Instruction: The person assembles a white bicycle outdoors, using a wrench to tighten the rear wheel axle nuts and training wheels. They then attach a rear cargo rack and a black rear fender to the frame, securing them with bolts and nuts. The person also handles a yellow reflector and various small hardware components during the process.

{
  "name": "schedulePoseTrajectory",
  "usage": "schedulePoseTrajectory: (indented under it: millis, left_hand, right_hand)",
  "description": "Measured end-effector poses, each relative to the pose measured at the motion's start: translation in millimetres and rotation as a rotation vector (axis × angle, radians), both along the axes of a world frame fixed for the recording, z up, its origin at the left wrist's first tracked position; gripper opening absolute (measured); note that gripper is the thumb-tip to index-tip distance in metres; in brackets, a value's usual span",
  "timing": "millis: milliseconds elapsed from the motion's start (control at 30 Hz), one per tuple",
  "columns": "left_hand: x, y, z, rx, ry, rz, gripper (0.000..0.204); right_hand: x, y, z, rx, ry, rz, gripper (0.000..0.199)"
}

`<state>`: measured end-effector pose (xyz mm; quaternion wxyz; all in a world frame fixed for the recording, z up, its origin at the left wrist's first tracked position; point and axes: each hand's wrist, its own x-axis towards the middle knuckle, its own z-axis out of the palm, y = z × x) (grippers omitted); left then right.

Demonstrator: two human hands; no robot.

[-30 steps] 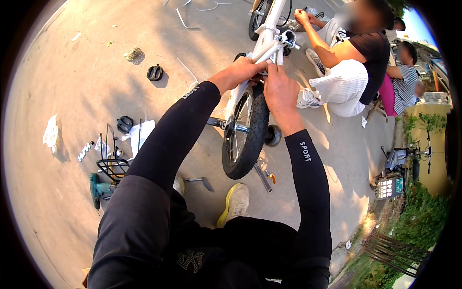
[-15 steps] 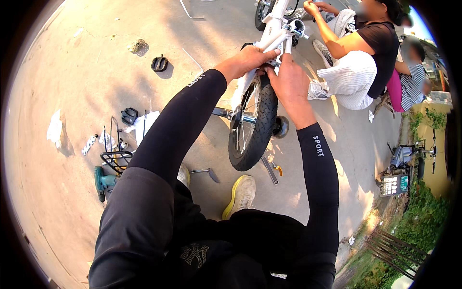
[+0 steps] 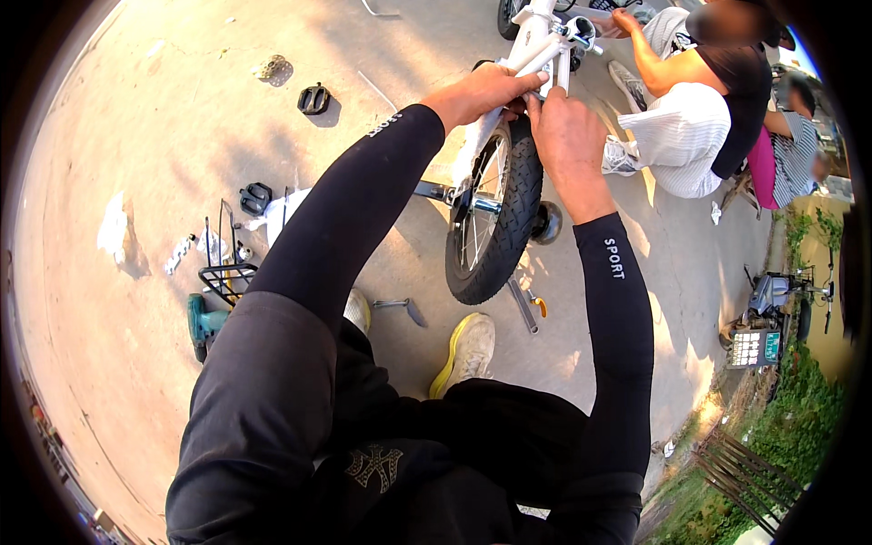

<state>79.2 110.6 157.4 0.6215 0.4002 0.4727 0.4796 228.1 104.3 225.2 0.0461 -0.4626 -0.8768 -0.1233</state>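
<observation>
A white small-wheeled bicycle (image 3: 536, 41) is in front of me, its knobby black tyre (image 3: 495, 254) toward me. Where the frame meets the top of this wheel, my left hand (image 3: 486, 91) is closed, thumb laid along the white tube and the other fingers mostly hidden. Close against it from the right, my right hand (image 3: 570, 150) is closed too, thumb and fingers pinched at the same spot. Whatever small part they hold is covered by the fingers. A round dark stabiliser wheel (image 3: 547, 223) sits beside the tyre, below my right hand.
On the ground lie a wrench (image 3: 523, 307), a hammer-like tool (image 3: 400, 307), black pedals (image 3: 313, 99), a black wire rack (image 3: 222, 259) and a teal power drill (image 3: 202, 322). A seated person (image 3: 708, 82) works at the right, near the bicycle. Farther right stands a parked electric bike (image 3: 772, 300).
My view has shifted slightly, so the scene sits farther right and a little higher. Both hands remain at the same place on the bicycle, with little visible change in grip.
</observation>
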Motion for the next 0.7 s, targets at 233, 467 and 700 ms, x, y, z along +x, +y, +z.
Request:
schedulePoseTrajectory:
  millis: [233,467,700]
  left_hand:
    - [6,2,-3,0.003,-0.068,0.036,0.044]
    - [3,4,-3,0.011,-0.030,0.016,0.046]
    - [-1,8,-10,0.016,-0.034,-0.018,0.049]
  right_hand:
    - [5,3,-7,0.117,0.079,0.142,0.020]
    - [2,-2,-1,-0.014,-0.006,-0.004,0.016]
    - [5,4,-9,0.196,-0.037,0.219,0.026]
